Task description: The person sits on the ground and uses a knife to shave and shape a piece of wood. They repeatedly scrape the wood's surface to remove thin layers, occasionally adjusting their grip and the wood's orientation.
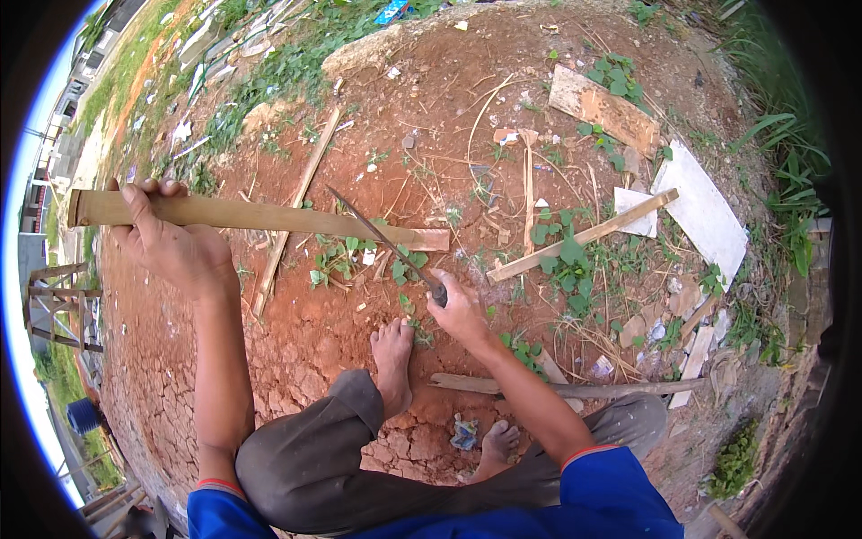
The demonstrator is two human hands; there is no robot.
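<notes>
My left hand point(175, 242) is closed around a long split bamboo piece point(287, 217) near its left end. The bamboo lies almost level across the view, its right end paler and cut thin. In my right hand point(462, 310) is the dark handle of a long knife point(368, 223). Its narrow blade points up and left, crossing the bamboo close to the pale end. Whether blade and bamboo touch, I cannot tell. Below them are my bare feet, with one knee bent under my left forearm.
Loose wooden strips, a slanting wooden slat point(584, 235), a plywood board point(603, 111) and a white panel point(705, 211) lie on the red soil. A long stick point(575, 389) rests by my right leg. Weeds grow among the scraps. A wooden frame point(61, 305) stands at far left.
</notes>
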